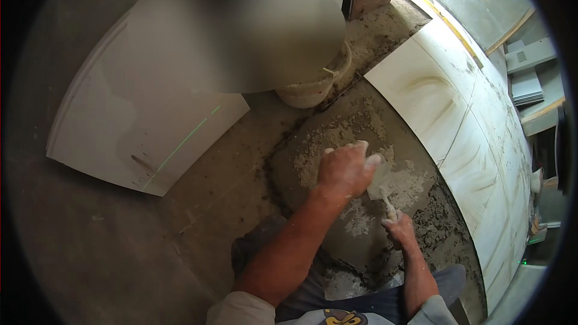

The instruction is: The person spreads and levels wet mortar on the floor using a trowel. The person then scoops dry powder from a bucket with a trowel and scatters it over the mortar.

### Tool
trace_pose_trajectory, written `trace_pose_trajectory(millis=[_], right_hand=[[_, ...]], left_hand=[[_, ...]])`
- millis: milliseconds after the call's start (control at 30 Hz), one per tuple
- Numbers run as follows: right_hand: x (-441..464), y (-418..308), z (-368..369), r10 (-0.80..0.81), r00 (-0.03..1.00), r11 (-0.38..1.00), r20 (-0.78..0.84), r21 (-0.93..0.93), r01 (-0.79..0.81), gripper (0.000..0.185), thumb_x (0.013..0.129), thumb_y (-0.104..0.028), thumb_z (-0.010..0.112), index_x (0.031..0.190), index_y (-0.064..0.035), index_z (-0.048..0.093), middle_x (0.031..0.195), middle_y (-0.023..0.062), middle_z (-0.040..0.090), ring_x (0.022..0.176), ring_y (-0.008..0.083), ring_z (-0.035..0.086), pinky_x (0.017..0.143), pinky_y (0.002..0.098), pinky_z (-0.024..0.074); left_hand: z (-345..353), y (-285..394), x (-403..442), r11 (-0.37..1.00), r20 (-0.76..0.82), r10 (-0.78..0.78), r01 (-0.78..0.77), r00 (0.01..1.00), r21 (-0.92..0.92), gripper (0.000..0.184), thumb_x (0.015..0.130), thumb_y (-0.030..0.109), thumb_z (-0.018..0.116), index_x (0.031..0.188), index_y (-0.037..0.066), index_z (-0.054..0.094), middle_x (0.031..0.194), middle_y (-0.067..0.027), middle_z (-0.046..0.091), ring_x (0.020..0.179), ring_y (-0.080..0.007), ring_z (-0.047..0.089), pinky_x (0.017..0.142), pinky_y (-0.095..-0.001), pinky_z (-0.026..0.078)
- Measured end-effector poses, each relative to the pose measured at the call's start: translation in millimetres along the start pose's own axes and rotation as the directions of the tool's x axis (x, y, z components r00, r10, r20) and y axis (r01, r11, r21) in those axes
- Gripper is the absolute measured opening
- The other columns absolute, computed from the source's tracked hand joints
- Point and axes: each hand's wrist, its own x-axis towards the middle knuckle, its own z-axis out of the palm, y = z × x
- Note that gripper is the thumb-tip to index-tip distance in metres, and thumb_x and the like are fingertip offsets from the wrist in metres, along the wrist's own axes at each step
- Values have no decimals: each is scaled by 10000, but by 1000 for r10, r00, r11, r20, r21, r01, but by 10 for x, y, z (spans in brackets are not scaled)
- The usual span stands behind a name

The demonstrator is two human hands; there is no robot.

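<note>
My right hand (pixel 399 230) is wrapped round the handle of a trowel (pixel 380 190), whose pale blade lies low over a mortar bed (pixel 355 242). Beyond and to the left of the trowel, my left hand (pixel 344 171) is held above the mortar with its fingers curled. What it holds, if anything, is hidden. Light grey powder (pixel 404 188) lies in patches on the wet mortar around both hands. The mortar is smooth near the middle and rough along the right side.
Laid white tiles (pixel 457 102) with smears border the mortar on the right. A bucket (pixel 307 93) stands at the far end, partly behind a blurred patch. At left, a large loose tile (pixel 144 108) carries a green laser line (pixel 183 145). Bare floor (pixel 211 210) lies beside the mortar.
</note>
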Motion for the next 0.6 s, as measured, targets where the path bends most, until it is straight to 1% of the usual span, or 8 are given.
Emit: trace_pose_trajectory(millis=[100, 333, 367, 400, 433, 500, 533, 600], right_hand=[[-11, -87, 27, -5, 1000, 996, 18, 89, 3, 296, 764, -150, 694, 989, 20, 605, 687, 72, 596, 555, 156, 575, 523, 337, 487], [13, 24, -81, -53, 998, 965, 14, 258, 48, 289, 778, -157, 689, 1005, -1, 605, 694, 50, 588, 543, 136, 553, 505, 317, 465], [-4, 12, -87, -67, 997, 959, 40, 277, 54, 294, 777, -162, 691, 1009, -2, 607, 697, 50, 589, 545, 134, 553, 503, 316, 464], [-17, -70, -141, 12, 1000, 974, 23, 228, -17, 299, 777, -172, 695, 1002, 4, 604, 697, 61, 592, 558, 143, 566, 520, 323, 472], [-12, -203, -225, -14, 1000, 973, 8, 229, 12, 299, 777, -172, 695, 1002, 4, 604, 697, 61, 592, 558, 143, 566, 520, 323, 472], [-38, -332, -378, -72, 989, 996, -129, 40, 77, 334, 766, -194, 704, 1005, 16, 601, 699, 106, 608, 574, 193, 601, 550, 358, 485], [106, -270, -441, -205, 961, 975, -186, -123, 184, 378, 770, -264, 684, 1005, 18, 595, 743, 189, 632, 653, 310, 640, 624, 415, 497], [416, -426, -546, -289, 928, 952, -237, -171, 253, 397, 773, -300, 668, 1002, 15, 588, 785, 223, 638, 717, 364, 636, 665, 443, 493]], left_hand=[[54, 147, 45, 999, 111, 44, -40, 993, -32, 521, 916, 415, 519, 1208, -13, 570, 1092, -223, 649, 1030, -361, 616, 896, -464, 450], [298, 281, 88, 986, 47, 114, -107, 992, -128, 523, 911, 420, 526, 1207, -8, 571, 1078, -230, 650, 1029, -377, 610, 894, -460, 450], [268, 302, 88, 974, 68, 62, -45, 996, -221, 533, 909, 429, 530, 1215, -5, 568, 1087, -237, 645, 1045, -383, 603, 904, -457, 450], [190, 312, 135, 952, 74, 16, 7, 997, -305, 544, 906, 438, 534, 1223, -2, 564, 1096, -245, 640, 1061, -390, 596, 915, -455, 449], [109, 319, 181, 953, 47, 29, -13, 998, -302, 544, 906, 438, 534, 1223, -2, 564, 1096, -245, 640, 1061, -390, 596, 915, -455, 449], [45, 311, 159, 912, 34, -10, 23, 999, -410, 550, 903, 442, 540, 1235, 4, 560, 1128, -249, 629, 1083, -399, 586, 931, -451, 449], [22, 295, 152, 908, 17, -1, 8, 1000, -418, 550, 903, 442, 540, 1235, 4, 560, 1128, -249, 629, 1083, -399, 586, 931, -451, 449], [-26, 230, 120, 930, -3, -61, 56, 998, -363, 531, 907, 429, 538, 1236, 14, 564, 1147, -238, 626, 1079, -400, 590, 934, -447, 451]])
